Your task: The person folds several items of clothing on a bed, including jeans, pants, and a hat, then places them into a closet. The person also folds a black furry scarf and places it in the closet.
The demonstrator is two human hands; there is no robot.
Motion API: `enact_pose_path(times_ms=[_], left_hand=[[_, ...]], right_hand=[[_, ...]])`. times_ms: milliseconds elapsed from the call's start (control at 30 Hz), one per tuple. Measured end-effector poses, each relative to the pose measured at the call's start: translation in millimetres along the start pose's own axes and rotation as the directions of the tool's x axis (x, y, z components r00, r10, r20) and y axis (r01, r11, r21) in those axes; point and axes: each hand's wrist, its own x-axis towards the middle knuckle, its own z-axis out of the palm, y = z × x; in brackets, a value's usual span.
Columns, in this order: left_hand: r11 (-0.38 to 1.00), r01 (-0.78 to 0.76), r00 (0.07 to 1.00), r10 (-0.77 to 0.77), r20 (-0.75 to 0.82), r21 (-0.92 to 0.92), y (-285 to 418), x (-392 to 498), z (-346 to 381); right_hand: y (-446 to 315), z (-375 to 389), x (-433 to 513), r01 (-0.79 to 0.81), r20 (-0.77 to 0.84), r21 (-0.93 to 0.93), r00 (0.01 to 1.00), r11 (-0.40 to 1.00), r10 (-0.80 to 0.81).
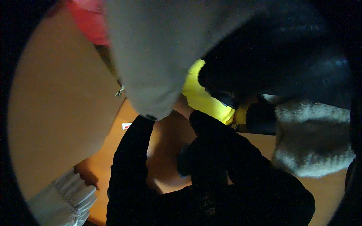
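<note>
A grey cloth garment hangs down the middle of the view, close to the camera. My right hand is at its lower right edge. Only the wrist and back of that hand show, and the fingers are hidden by the cloth. My left sleeve, black, ends at the garment's lower left edge, where my left hand is out of sight behind the cloth. Just beyond my right hand is a bright yellow cloth. A dark garment covers the upper right.
At left stands a wooden door panel with a key at its edge. Red cloth shows above it. Below are an orange-brown wooden surface, a small white-and-red item and pale gathered fabric. Fluffy grey-white cloth lies right.
</note>
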Motion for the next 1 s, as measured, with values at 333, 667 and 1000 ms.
enact_pose_path(times_ms=[333,667,1000], left_hand=[[0.937,0.332,0.943,-0.328,0.052,-0.111,217,-164,-152],[-0.344,0.087,0.984,0.173,0.028,-0.935,628,-243,-339],[-0.129,-0.495,0.694,0.535,-0.481,-0.859,789,-363,-465]], right_hand=[[-198,-30,-141,-0.052,0.337,0.585,0.923,0.809,-0.184],[-300,-70,-286,-0.457,0.828,0.361,0.558,0.813,-0.055],[-415,-190,-340,-0.533,0.872,0.358,0.484,0.767,-0.071]])
